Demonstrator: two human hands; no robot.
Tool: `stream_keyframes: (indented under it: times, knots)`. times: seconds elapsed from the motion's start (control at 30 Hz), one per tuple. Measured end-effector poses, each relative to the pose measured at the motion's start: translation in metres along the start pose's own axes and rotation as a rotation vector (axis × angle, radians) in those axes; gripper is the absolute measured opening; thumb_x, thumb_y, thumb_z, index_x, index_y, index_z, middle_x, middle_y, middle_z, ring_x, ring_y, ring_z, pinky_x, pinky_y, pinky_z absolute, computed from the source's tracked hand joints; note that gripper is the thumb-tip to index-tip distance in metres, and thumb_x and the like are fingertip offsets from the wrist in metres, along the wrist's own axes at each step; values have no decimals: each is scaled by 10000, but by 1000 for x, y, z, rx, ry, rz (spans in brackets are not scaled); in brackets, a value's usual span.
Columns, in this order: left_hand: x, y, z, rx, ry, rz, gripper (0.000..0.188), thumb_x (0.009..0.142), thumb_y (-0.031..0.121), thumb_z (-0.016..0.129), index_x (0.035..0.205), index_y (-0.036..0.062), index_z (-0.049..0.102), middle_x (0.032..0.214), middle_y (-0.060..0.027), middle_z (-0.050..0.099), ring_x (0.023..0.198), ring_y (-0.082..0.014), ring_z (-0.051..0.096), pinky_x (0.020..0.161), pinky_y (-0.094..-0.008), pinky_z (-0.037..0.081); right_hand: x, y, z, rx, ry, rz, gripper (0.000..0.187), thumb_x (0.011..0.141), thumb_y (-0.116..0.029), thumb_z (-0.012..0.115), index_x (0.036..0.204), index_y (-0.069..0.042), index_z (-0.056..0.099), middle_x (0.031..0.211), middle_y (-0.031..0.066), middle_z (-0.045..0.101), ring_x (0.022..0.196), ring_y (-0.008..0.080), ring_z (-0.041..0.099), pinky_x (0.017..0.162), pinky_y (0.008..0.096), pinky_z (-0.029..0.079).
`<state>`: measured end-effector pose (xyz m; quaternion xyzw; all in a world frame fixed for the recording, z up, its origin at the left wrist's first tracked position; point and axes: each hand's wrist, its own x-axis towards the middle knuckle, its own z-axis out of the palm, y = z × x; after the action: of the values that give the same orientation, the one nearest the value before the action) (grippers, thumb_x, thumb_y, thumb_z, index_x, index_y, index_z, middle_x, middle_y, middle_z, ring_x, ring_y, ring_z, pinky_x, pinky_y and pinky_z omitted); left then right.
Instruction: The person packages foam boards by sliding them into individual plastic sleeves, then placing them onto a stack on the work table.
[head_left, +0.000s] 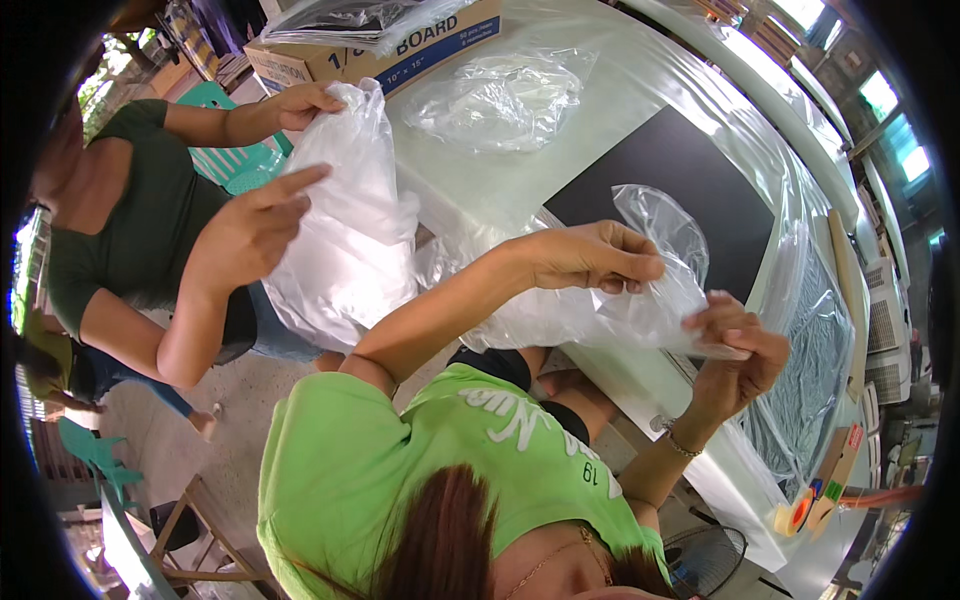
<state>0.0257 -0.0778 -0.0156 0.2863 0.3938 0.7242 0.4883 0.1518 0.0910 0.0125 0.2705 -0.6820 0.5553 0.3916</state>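
Observation:
Between my hands, a clear plastic bag (650, 312) is stretched above the table's near edge. My left hand (598, 258) pinches its upper part, with the thumb and fingers closed on the film. At the bag's other end, my right hand (738, 345) is closed on the edge; its fingertips are slightly blurred. A loose flap of film rises beyond my left hand, over a flat black board (690, 165) on the table. The rest of the bag trails left past my left forearm, where its end blends with other plastic.
On my left, a co-worker in a dark green top holds up a large whitish plastic bag (345, 220). A cardboard box (400, 50) and crumpled clear plastic (505, 100) lie on the table's far side. Tape rolls (795, 512) and a plastic-wrapped grey-blue bundle (800, 370) sit right.

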Motion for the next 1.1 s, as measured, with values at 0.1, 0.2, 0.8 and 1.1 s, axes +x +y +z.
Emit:
stream_keyframes:
  times: [0.1, 0.2, 0.8, 1.1]
  knots:
    - [-9, 3, -21, 55, 168, 41, 300, 798, 345, 735, 886, 89, 605, 740, 27, 560, 659, -40, 508, 564, -168, 379, -6, -1, -29, 64, 93, 40, 168, 954, -216, 505, 974, -51, 478, 636, 76, 532, 521, 146, 532, 664, 351, 491]
    - [-24, 11, -44, 152, 397, 105, 356, 782, 389, 738, 896, 76, 614, 733, 25, 550, 682, -52, 508, 600, -189, 384, -15, -10, -66, -36, 326, 69, 151, 965, -184, 486, 986, -34, 480, 608, 65, 524, 499, 126, 516, 607, 312, 493]
    - [-2, -21, 41, 1195, -117, 356, 260, 857, 297, 594, 894, 46, 652, 1031, -149, 607, 997, -293, 577, 957, -371, 399, -12, 22, -19, -92, 329, 507, 205, 942, -250, 559, 919, -51, 511, 723, -28, 462, 530, 13, 383, 462, 187, 319]
    - [-2, -5, -25, -211, -50, 23, 278, 963, 348, 475, 1051, 113, 594, 813, -22, 608, 789, -128, 578, 778, -314, 483, -132, 18, -64, 271, -228, 1247, 295, 926, -321, 557, 998, -39, 513, 828, 5, 511, 639, 50, 459, 537, 201, 367]
